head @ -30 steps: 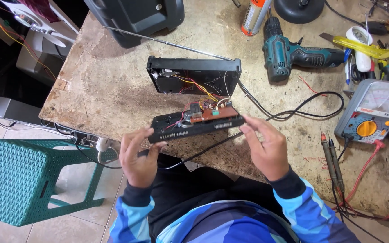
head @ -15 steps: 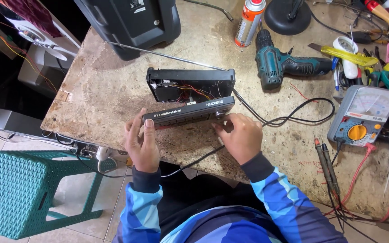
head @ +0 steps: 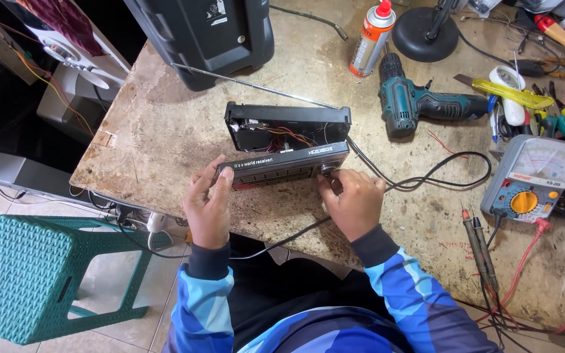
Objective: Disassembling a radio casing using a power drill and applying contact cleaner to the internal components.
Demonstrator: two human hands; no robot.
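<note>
My left hand (head: 209,208) clamps the left end of the black plastic radio front panel (head: 284,165), fingers (head: 220,181) wrapped over its edge. The panel stands on the worn stone surface (head: 165,140), against the open black back shell (head: 287,126). My right hand (head: 354,201) pinches the right end, fingers closed. It looks light, stiff, fragile at the wires; ends are safest.

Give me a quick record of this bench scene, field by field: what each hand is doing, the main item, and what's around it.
left hand: left hand grips the left end of the radio front panel
right hand: right hand has its fingers at the panel's right end, by a knob
main item: opened radio back shell stands behind the panel, coloured wires inside
surface: worn workbench
right of radio: teal cordless drill, analogue multimeter
behind: spray can, black speaker
floor: green plastic stool
</note>
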